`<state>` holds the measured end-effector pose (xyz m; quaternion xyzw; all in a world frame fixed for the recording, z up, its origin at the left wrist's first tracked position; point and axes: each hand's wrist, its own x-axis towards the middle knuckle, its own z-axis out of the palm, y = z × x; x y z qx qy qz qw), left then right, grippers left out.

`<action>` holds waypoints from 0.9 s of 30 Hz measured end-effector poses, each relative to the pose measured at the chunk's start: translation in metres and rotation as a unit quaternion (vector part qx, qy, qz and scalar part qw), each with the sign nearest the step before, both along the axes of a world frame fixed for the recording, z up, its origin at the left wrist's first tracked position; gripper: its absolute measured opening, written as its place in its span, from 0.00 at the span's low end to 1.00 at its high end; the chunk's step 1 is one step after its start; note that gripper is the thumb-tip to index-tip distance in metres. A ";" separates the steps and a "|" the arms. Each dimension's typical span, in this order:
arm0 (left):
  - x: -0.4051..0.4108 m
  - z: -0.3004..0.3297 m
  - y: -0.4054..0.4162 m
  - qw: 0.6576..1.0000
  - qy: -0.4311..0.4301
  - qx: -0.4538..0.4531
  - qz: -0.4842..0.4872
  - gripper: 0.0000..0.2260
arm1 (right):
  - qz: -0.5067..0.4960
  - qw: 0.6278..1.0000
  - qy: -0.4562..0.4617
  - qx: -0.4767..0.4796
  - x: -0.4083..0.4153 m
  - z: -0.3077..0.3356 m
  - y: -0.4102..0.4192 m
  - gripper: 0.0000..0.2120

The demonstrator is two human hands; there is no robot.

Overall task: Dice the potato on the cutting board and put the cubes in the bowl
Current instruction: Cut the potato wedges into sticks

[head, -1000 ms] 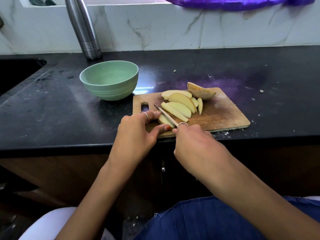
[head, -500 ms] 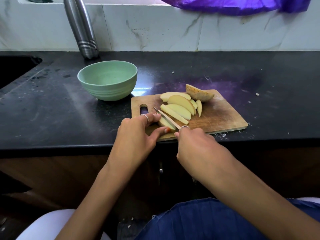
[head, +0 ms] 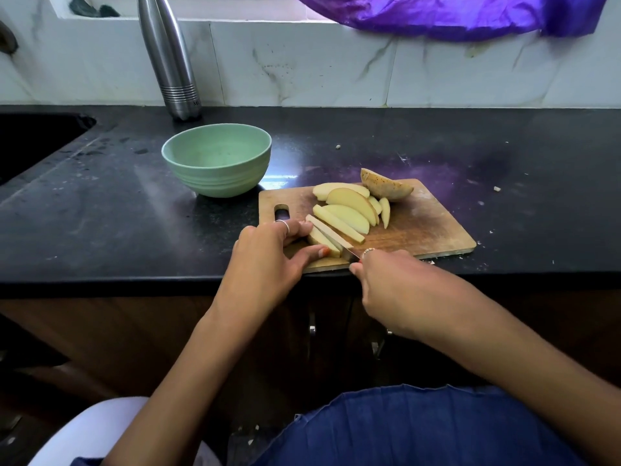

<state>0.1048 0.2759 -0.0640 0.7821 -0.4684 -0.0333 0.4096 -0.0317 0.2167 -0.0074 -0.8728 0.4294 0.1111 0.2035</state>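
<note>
Steel bottle (head: 169,58) upright at back of black worktop (head: 504,156), against white marbled wall tiles (head: 302,65). Purple cloth (head: 453,15) hanging top right. Dark sink (head: 30,139) at left. Small crumbs (head: 496,188) scattered on worktop, right side

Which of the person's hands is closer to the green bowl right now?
Left. The left hand rests on the cutting board's near-left corner, just in front of the green bowl. The right hand grips the knife further right.

Bare forearms, no sleeves. Thin silver ring (head: 283,225) on left hand (head: 265,260), another on right hand (head: 400,290). Blue garment (head: 420,428) below.
</note>
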 end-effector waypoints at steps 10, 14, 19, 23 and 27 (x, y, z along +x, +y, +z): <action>0.003 0.003 0.003 1.000 0.013 -0.006 -0.009 0.18 | 0.039 0.983 -0.023 -0.177 -0.008 -0.017 0.021 0.15; 0.005 0.000 0.002 1.000 0.024 -0.002 -0.005 0.19 | 0.007 0.995 -0.019 -0.098 -0.012 -0.013 0.005 0.12; 0.007 0.000 0.006 0.999 0.039 0.000 -0.023 0.20 | -0.002 1.000 -0.011 0.013 -0.024 0.002 -0.012 0.16; 0.005 0.004 0.009 0.998 0.045 0.005 -0.039 0.25 | 0.004 0.999 -0.037 0.002 -0.022 0.004 -0.008 0.18; 0.004 0.002 0.009 0.998 0.051 -0.004 -0.043 0.28 | 0.006 0.998 -0.064 -0.016 -0.011 0.002 -0.007 0.16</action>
